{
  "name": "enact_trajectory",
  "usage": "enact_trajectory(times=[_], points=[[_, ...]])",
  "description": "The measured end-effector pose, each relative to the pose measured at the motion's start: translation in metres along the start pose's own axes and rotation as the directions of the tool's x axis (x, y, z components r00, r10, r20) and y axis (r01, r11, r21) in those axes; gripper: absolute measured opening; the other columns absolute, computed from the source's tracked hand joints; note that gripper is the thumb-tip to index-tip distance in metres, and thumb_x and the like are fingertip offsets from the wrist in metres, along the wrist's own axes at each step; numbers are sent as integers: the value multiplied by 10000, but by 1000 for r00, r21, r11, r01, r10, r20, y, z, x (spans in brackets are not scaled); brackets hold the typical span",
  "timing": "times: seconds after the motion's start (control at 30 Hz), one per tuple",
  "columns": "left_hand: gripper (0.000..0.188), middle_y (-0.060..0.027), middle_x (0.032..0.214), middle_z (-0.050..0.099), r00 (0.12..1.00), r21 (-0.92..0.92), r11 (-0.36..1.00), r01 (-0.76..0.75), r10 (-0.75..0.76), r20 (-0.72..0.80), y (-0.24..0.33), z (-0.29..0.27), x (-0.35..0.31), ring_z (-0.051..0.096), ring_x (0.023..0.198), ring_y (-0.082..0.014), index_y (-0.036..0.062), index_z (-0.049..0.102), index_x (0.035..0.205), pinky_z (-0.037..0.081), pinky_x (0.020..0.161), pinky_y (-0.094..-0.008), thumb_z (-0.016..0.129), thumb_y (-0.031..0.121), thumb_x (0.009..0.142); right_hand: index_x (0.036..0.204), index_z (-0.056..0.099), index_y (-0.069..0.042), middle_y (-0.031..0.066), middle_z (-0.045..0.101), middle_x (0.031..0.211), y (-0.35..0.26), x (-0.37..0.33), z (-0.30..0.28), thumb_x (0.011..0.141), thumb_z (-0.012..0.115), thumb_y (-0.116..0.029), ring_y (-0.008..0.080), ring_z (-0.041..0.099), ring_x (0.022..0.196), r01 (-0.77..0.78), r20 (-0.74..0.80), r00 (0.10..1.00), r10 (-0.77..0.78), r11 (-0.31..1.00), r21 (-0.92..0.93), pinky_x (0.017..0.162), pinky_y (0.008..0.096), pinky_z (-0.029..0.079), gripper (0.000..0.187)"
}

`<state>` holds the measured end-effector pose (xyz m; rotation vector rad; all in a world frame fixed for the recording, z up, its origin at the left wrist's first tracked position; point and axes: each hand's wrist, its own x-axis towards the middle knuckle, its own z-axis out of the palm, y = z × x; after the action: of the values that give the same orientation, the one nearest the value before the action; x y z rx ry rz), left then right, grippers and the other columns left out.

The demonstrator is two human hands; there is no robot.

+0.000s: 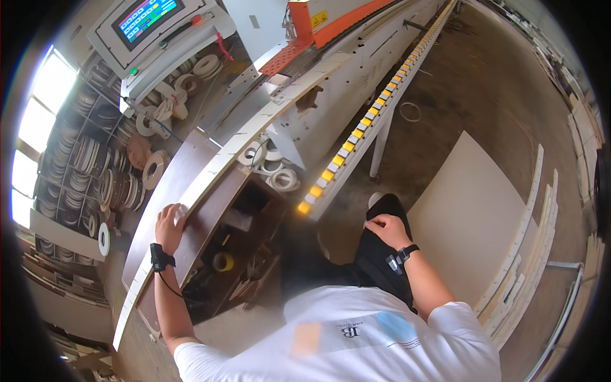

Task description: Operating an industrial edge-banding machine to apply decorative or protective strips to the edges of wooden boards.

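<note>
My left hand [170, 229] grips a long, narrow white strip of board [219, 162], fingers across it and thumb along its right edge. The strip runs from the lower left over a brown bench [207, 232] and up to the machine [331, 95], with short dark marks along it. My right hand [389, 230] rests by my thigh over dark trousers, its fingers bent and pressed together. Whether something small is between them cannot be made out. Both wrists carry black bands with small devices.
A rail with yellow rollers [349, 146] extends away beside the machine. A control panel [143, 25] with a lit screen stands at upper left. Rolls of edge banding [124, 184] fill a rack. Yellow tape [223, 261] lies inside the bench. A large pale panel [471, 210] and several white strips [531, 254] are at right.
</note>
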<state>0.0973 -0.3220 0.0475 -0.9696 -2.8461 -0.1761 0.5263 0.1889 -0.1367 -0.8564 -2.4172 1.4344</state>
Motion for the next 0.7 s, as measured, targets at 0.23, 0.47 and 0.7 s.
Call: enact_trajectory(times=[0.23, 0.47, 0.7], points=[[411, -150, 1390, 693, 966, 42, 991, -131, 137, -220, 45, 20, 70, 620, 1312, -368, 55, 693, 1348, 499, 1122, -445, 738, 271, 1001, 965, 843, -63, 119, 803, 867, 0, 13, 8, 926, 827, -457, 253, 774, 803, -54, -7, 999, 53, 997, -60, 741, 363, 574, 397], [303, -118, 1287, 720, 916, -8, 973, -233, 216, -338, 135, 67, 214, 649, 1237, -361, 98, 752, 1232, 548, 1039, -460, 689, 285, 1002, 959, 835, -48, 122, 787, 839, 0, 4, 5, 937, 824, -437, 238, 748, 760, -55, -68, 996, 51, 997, -58, 716, 352, 555, 390], [262, -89, 1160, 740, 958, 217, 976, -31, 91, -272, 158, 79, 258, 701, 1126, -337, 126, 791, 1057, 603, 921, -480, 659, 344, 994, 933, 809, -6, 79, 750, 776, 14, -3, 1, 949, 844, -275, 151, 669, 693, -83, -94, 991, 94, 990, 118, 663, 321, 505, 271]])
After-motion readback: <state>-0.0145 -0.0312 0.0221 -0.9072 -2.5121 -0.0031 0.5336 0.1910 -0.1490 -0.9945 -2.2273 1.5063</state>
